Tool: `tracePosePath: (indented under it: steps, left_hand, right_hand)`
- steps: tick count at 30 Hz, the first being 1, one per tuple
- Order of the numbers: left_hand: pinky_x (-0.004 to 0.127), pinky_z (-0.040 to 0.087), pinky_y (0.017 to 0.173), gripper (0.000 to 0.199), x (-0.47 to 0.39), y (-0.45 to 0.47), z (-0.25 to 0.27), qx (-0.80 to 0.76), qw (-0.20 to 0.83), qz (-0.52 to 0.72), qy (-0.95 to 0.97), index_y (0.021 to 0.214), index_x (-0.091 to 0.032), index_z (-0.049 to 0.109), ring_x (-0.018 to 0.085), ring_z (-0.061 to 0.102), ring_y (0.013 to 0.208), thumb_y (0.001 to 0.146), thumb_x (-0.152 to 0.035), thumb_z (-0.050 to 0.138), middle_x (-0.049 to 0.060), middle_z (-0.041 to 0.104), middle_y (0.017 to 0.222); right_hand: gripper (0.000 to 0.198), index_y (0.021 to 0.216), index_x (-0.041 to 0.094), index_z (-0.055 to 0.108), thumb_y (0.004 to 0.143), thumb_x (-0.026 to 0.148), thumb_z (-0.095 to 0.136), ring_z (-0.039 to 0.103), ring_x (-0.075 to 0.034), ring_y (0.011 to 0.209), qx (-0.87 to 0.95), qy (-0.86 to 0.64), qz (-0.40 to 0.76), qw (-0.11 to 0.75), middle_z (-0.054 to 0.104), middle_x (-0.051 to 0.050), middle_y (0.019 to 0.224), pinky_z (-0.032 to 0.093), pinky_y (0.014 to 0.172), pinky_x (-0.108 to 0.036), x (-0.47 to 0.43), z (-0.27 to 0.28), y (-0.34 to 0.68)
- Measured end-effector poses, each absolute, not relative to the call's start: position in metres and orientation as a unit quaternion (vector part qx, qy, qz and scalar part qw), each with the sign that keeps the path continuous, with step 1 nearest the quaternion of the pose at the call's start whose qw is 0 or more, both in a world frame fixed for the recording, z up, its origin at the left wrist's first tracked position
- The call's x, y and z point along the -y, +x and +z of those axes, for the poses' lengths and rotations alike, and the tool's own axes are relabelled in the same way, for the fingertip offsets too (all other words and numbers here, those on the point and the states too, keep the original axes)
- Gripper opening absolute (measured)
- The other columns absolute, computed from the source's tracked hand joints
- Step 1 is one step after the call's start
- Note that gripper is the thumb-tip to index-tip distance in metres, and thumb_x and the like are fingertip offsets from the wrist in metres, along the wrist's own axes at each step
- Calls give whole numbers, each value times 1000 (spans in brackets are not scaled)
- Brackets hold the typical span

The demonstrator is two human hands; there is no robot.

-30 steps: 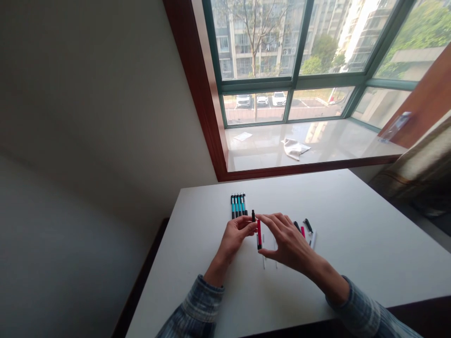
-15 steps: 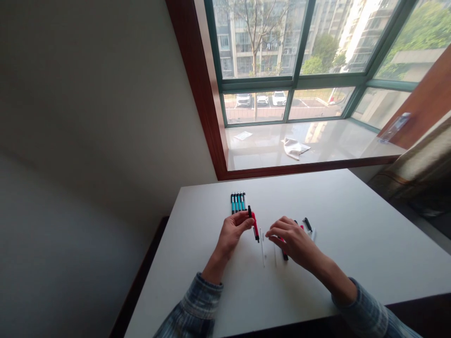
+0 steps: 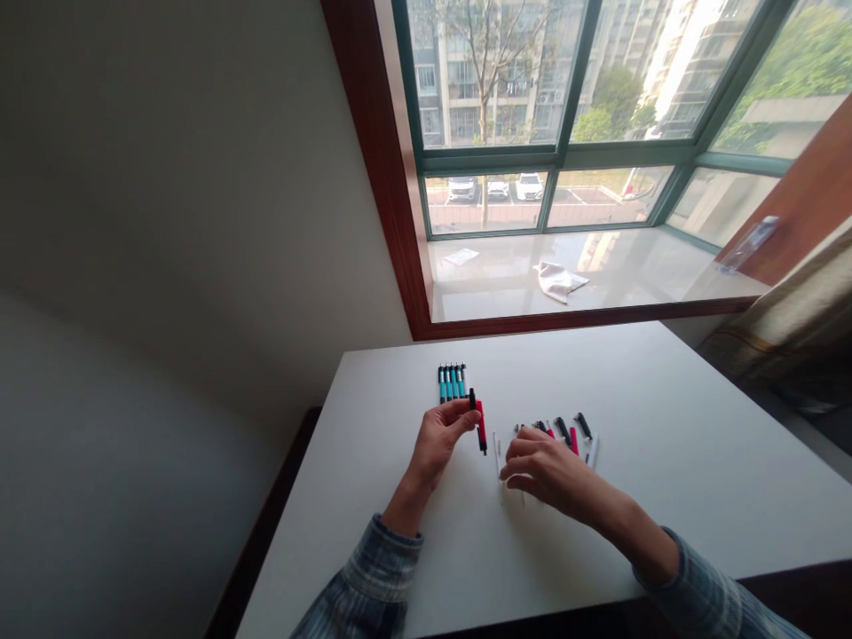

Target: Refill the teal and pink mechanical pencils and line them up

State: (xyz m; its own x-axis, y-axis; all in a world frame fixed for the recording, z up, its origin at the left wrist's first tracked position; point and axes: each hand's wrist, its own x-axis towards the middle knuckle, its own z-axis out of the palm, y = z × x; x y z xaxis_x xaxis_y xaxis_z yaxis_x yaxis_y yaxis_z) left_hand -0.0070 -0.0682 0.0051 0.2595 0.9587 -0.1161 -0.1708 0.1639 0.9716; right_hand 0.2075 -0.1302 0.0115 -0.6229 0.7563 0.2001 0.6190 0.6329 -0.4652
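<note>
My left hand [image 3: 443, 435] is closed around red and black pen pieces over the desk. A black tip piece [image 3: 472, 398] and a red pen barrel [image 3: 481, 419] with a black end pointing down show beyond its fingers. Low over the desk, my right hand [image 3: 542, 461] has curved fingers with a gap between thumb and forefinger, and I see nothing held there. Its fingertips are beside a thin white refill [image 3: 496, 448] and a tiny pale part [image 3: 499, 449]. Another white refill [image 3: 523, 499] lies partly hidden below this hand.
Several teal and black pens [image 3: 452, 382] lie in a row at the back. Behind my right hand are black pen pieces [image 3: 583, 426], red barrels [image 3: 573, 440] and a whitish stick [image 3: 594, 450]. The white desk [image 3: 599, 364] meets a window sill [image 3: 493, 297] holding a crumpled cloth [image 3: 559, 281].
My right hand has moved down toward the near edge, uncovering more black and red pieces behind it. My left hand keeps hold of the pen pieces, nearly in place.
</note>
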Motion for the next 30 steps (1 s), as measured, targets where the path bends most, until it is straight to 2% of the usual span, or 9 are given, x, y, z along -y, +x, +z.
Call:
tracePosePath:
  steps: [5, 8, 14, 17, 19, 26, 30]
  left_hand:
    - [37, 54, 88, 33, 68, -7, 6, -417, 636, 440, 477, 100, -15, 80, 24, 69, 91, 76, -36, 85, 10, 79, 99]
    - [36, 53, 85, 32, 69, -6, 9, -421, 635, 443, 473, 98, -15, 80, 23, 69, 88, 75, -36, 85, 9, 78, 97]
    - [32, 53, 83, 26, 70, -6, 12, -404, 639, 434, 490, 94, -16, 79, 20, 68, 83, 75, -33, 86, 6, 77, 89]
    - [33, 53, 84, 26, 70, -7, 10, -386, 642, 428, 506, 96, -17, 79, 20, 69, 87, 77, -33, 85, 7, 77, 94]
    - [33, 54, 84, 27, 70, -8, 10, -381, 642, 420, 516, 97, -17, 79, 21, 69, 88, 77, -33, 85, 8, 78, 96]
    - [33, 54, 81, 27, 72, -7, 20, -376, 635, 411, 536, 97, -17, 80, 21, 69, 88, 79, -35, 83, 8, 77, 96]
    - [34, 55, 80, 27, 73, -5, 21, -377, 637, 412, 531, 98, -17, 80, 21, 68, 87, 79, -35, 84, 9, 77, 98]
  right_hand:
    - [14, 90, 23, 77, 98, 24, 65, 62, -21, 87, 884, -381, 205, 177, 73, -4, 91, 51, 77, -33, 134, 12, 203]
    - [10, 91, 22, 75, 97, 22, 67, 62, -21, 89, 872, -390, 218, 201, 73, -4, 93, 52, 77, -33, 133, 12, 206]
    - [8, 96, 23, 74, 95, 29, 69, 67, -18, 78, 743, -463, 280, 394, 75, -3, 89, 55, 74, -31, 116, 28, 207]
    - [19, 98, 21, 75, 93, 38, 70, 71, -20, 83, 655, -463, 347, 486, 77, -6, 93, 59, 79, -34, 103, 39, 198]
    - [24, 98, 19, 75, 92, 41, 71, 73, -22, 88, 621, -451, 384, 513, 78, -7, 94, 61, 83, -36, 96, 43, 190]
    - [18, 94, 22, 78, 91, 38, 71, 72, -21, 84, 659, -467, 356, 470, 79, -4, 91, 58, 80, -35, 90, 45, 181]
    - [19, 100, 23, 77, 94, 39, 69, 70, -19, 81, 685, -499, 300, 438, 78, -3, 92, 55, 76, -32, 93, 49, 188]
